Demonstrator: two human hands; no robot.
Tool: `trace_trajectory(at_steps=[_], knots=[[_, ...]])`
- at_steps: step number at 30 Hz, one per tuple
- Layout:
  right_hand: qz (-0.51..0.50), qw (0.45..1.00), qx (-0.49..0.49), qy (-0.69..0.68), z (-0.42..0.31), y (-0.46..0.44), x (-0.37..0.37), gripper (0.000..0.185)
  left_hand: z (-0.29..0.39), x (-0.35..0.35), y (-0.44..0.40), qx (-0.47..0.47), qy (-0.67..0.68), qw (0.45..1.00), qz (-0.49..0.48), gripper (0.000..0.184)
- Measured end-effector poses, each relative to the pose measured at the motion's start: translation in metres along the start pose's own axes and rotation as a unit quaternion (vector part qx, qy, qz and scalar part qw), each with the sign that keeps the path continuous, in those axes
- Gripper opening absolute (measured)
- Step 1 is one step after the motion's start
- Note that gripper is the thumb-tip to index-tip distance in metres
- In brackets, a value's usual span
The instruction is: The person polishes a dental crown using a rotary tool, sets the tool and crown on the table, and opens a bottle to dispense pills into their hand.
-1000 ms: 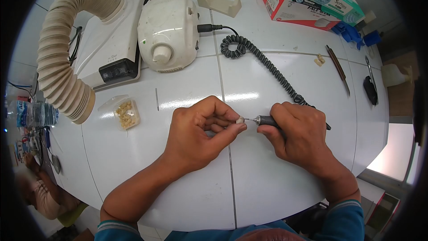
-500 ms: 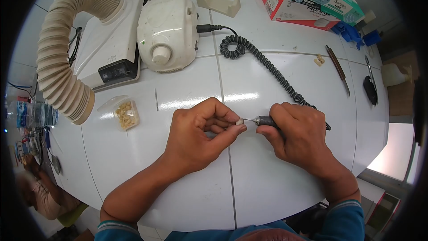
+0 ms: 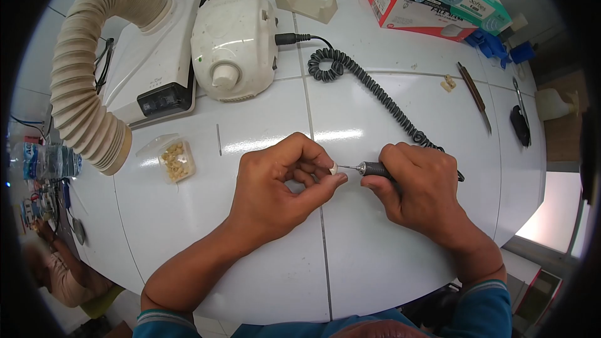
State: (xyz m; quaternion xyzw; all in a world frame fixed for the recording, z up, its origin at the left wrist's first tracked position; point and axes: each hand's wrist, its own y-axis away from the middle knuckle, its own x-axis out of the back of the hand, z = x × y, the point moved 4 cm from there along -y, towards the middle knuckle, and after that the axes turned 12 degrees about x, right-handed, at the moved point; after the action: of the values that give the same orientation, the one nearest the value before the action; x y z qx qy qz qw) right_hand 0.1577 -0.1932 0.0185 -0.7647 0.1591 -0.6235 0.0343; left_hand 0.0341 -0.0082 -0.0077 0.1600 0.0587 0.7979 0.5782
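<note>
Between the thumb and index finger of my left hand [image 3: 282, 184] is a small whitish dental crown [image 3: 334, 168], partly hidden by the fingertips. My right hand [image 3: 416, 184] is wrapped round a dark rotary handpiece [image 3: 374, 170]. The handpiece's thin metal bur [image 3: 349, 167] points left, its tip at the crown; whether it touches I cannot tell. A coiled black cord [image 3: 382, 97] runs from behind the right hand to a white control unit [image 3: 228, 50]. Left of my hands stands a small clear box [image 3: 177, 161] of yellowish tooth-like pieces.
A ribbed suction hose [image 3: 72, 97] arches over a white box unit at the left. A thin metal rod [image 3: 219, 139] lies behind the left hand. Face mask boxes [image 3: 432, 0], a wooden-handled knife [image 3: 474, 97] and a cream cradle [image 3: 305, 2] lie farther back. Another person [image 3: 69, 269] sits at far left.
The crown in my left fingers has turned slightly and shifted a little to the left. More of the bur shows now. My right hand has barely moved.
</note>
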Motion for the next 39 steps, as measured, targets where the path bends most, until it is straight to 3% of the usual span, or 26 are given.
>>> trace_trajectory(at_steps=[39], knots=[[-0.016, 1.0, -0.001, 0.009, -0.0036, -0.0009, 0.0016, 0.045, 0.0001, -0.0011, 0.0013, -0.021, -0.062, 0.998, 0.022, 0.019]])
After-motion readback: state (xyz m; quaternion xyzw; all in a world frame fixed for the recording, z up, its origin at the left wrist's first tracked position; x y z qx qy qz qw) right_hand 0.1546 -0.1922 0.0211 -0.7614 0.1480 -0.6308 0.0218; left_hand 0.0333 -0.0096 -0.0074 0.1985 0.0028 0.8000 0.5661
